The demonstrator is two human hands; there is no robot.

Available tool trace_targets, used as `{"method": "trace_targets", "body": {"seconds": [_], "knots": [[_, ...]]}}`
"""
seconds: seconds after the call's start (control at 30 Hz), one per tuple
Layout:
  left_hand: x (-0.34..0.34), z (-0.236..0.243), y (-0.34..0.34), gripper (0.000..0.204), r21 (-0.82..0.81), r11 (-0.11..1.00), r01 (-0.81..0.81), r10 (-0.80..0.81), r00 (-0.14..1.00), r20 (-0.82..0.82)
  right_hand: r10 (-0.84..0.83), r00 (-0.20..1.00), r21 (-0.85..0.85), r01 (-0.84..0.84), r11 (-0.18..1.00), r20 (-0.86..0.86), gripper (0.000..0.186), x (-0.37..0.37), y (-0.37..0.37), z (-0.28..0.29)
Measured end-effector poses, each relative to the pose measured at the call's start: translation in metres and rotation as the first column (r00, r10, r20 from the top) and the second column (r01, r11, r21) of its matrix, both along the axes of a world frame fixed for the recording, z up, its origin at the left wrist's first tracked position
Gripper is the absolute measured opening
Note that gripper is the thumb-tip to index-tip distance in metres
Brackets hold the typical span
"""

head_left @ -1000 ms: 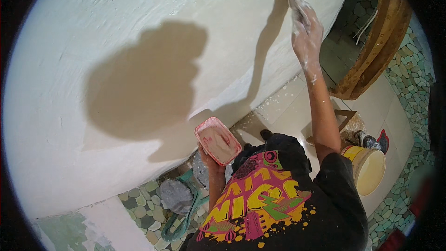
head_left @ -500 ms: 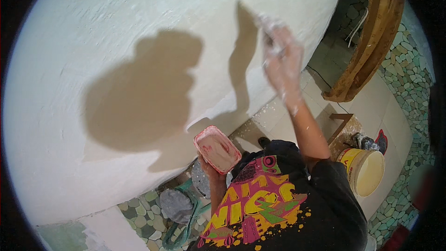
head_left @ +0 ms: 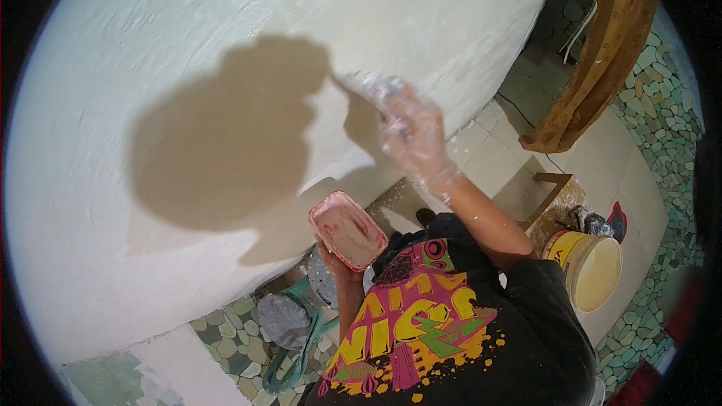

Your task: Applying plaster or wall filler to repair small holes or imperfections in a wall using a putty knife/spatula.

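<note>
Against the pale plastered wall (head_left: pixel 421 22), my right hand (head_left: pixel 417 131) is raised, blurred and smeared with white. Its fingers are closed round a white-caked putty knife (head_left: pixel 372 84), whose blade points left at the wall; much of the tool is hidden by the hand and the coating. Lower down, my left hand (head_left: pixel 336 265) supports a red rectangular tub (head_left: pixel 347 254) from below and the side, close to my chest. Pale pinkish plaster lies in the tub, with red streaks of the inner wall showing through.
On the right, a yellow-labelled bucket (head_left: pixel 598 271) stands by a wooden stool (head_left: pixel 560 203) spattered with white. A tall brown wooden piece (head_left: pixel 594 68) rises behind them. Below the wall are a green plastic chair or stool (head_left: pixel 301 342) and a grey round lid-like thing (head_left: pixel 284 321).
My right hand has swept left and downward along the wall with the putty knife. The tub in my left hand has shifted slightly up and left in view.
</note>
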State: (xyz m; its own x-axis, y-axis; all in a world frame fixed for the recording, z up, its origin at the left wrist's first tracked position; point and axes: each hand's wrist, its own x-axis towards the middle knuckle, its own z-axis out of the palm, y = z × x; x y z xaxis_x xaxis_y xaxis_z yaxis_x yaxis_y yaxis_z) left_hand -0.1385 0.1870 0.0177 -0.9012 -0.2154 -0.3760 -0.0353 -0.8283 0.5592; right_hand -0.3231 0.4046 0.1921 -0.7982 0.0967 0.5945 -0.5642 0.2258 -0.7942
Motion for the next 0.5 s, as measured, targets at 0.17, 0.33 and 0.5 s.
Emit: {"method": "trace_targets", "body": {"seconds": [0.17,0.33,0.5], "knots": [[0.007,-0.008,-0.002,0.065,0.049,0.997,0.054,-0.049,0.992,-0.113,-0.389,0.921,-0.159,0.383,0.910,-0.010,0.051,-0.060,0.067,0.001],[0.018,-0.015,-0.009,0.064,0.046,0.999,-0.001,0.000,0.999,0.034,-0.387,0.901,-0.189,0.422,0.887,0.199,0.031,-0.061,0.051,0.007],[0.008,-0.002,0.004,0.062,0.024,1.000,-0.009,0.008,1.000,0.025,-0.094,0.992,-0.370,0.118,0.922,0.083,0.044,-0.013,-0.012,-0.027]]}}
